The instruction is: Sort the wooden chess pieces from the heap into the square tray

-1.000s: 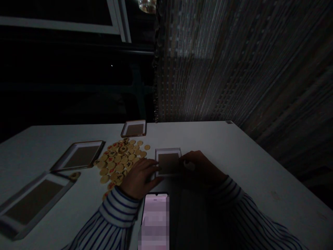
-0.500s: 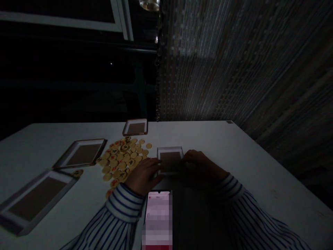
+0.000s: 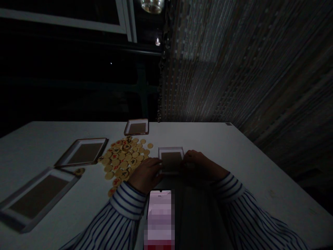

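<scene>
In dim light, a small shallow box (image 3: pixel 171 160) with pale walls and a brown inside rests on the white table in front of me. My left hand (image 3: pixel 146 174) grips its left side, fingers bent at the edge. On the opposite side my right hand (image 3: pixel 199 164) is closed at the box's right wall, its fingertips partly lost in shadow. Close to my left hand spreads a heap of round Chinese chess pieces (image 3: pixel 124 157), some with red or black characters, others showing plain faces.
A lit phone (image 3: pixel 160 215) lies below my hands. Three more shallow trays or lids stand open: a brown-rimmed one at the back (image 3: pixel 136 127), another brown-rimmed one (image 3: pixel 82 152) left of the pieces, and a grey-edged one (image 3: pixel 39 199) nearest left. Bead-like curtain strands (image 3: pixel 197 86) hang behind the table.
The view has shifted slightly, so everything sits a little further right. Both hands stay at the small box, and the pieces look unmoved.
</scene>
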Demonstrator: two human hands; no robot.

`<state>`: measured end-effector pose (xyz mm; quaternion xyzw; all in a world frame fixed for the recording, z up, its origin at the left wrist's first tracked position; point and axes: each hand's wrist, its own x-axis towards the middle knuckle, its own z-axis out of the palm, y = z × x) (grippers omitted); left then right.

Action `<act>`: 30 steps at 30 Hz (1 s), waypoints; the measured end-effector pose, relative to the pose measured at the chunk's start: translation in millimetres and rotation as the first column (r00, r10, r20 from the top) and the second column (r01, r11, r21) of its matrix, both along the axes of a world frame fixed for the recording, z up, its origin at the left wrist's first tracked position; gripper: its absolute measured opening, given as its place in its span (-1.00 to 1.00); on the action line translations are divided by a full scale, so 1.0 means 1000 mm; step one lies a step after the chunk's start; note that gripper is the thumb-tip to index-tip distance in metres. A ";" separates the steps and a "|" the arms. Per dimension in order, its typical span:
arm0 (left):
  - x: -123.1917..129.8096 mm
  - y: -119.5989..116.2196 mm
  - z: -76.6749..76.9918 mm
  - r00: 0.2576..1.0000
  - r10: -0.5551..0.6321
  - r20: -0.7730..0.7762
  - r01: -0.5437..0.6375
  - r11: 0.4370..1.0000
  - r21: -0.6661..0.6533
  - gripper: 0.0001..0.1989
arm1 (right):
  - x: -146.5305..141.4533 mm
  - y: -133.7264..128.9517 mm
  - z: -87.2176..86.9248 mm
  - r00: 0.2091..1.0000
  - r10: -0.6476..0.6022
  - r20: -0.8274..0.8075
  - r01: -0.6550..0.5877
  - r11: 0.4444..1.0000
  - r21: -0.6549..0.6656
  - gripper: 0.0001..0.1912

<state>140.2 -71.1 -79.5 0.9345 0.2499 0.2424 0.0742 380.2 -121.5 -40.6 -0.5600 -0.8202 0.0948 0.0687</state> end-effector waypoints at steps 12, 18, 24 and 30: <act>0.000 -0.002 0.003 1.000 0.011 -0.019 -0.011 1.000 -0.001 -0.77 | -0.014 -0.004 0.027 0.996 0.024 0.080 -0.020 0.998 -0.057 -0.79; 0.000 -0.001 0.001 1.000 0.000 0.008 0.000 1.000 0.010 -0.78 | -0.015 -0.006 0.027 0.992 0.010 0.123 -0.006 0.999 -0.031 -0.76; 0.000 -0.002 0.002 1.000 -0.004 0.007 0.004 1.000 0.008 -0.78 | -0.012 -0.006 0.030 0.995 0.019 0.095 -0.018 1.000 -0.013 -0.79; 0.000 -0.002 0.003 1.000 0.010 0.010 -0.010 1.000 0.007 -0.78 | -0.015 -0.005 0.026 0.990 0.031 0.138 -0.030 1.000 -0.008 -0.84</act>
